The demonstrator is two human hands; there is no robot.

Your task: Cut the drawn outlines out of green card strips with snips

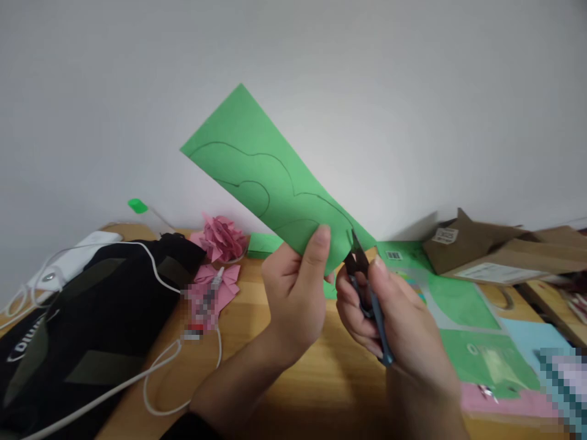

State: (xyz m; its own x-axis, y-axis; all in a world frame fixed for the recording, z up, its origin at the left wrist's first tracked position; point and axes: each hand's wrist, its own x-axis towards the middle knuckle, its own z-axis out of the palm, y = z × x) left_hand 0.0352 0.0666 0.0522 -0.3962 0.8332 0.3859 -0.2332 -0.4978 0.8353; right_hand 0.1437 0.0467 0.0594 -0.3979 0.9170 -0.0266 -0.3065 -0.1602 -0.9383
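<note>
A strip of green paper [257,128] with wavy pencil-dark lines is held up above the table, slanting from upper left to lower right. My left hand [298,287] pinches its lower part, thumb on the near face. In my right hand [403,311] is a pair of scissors [362,269] with dark blades and blue-grey handles. The blades point up and meet the paper at its lower right end, by the end of a drawn line. My right fingers wrap the handles and partly hide them.
Left on the wooden table [339,379] lie a black bag [114,318], a white cable [151,373] and a pink paper flower [222,238]. A torn cardboard box [499,244] and packs of green paper [486,360] lie at the right. A pale wall rises behind.
</note>
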